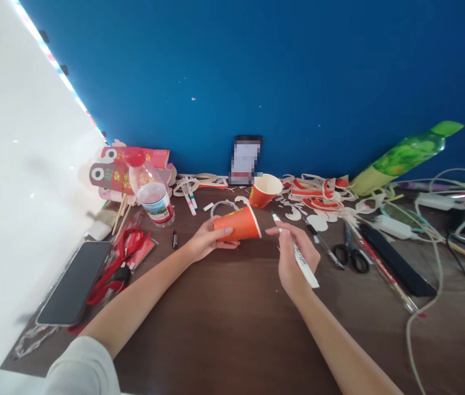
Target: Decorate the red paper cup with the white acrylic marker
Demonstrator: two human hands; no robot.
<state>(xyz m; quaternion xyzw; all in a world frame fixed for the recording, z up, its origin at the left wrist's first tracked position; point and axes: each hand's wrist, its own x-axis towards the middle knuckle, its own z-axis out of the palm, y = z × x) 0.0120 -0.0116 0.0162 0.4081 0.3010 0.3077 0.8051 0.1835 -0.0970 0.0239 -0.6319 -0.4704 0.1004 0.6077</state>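
Observation:
My left hand (210, 240) is wrapped round an orange-red paper cup (238, 224), which lies tilted on its side in the air with its white rim toward the right. In my right hand (298, 258) is a white marker (305, 267), its green tip (273, 215) uncovered and pointing up toward the left. A gap separates the tip from the held cup. Just behind stands a second red paper cup (259, 196), its pale inside showing. A small dark cap-like piece (175, 240) lies left of my left hand.
A phone (75, 282) lies at left near a red ribbon (109, 274) and a clear bottle (156, 203). Several paper scraps (318, 195) line the blue wall. Scissors (351, 253), a pen (326, 247), a green bottle (405, 156) and cables (438, 263) occupy the right.

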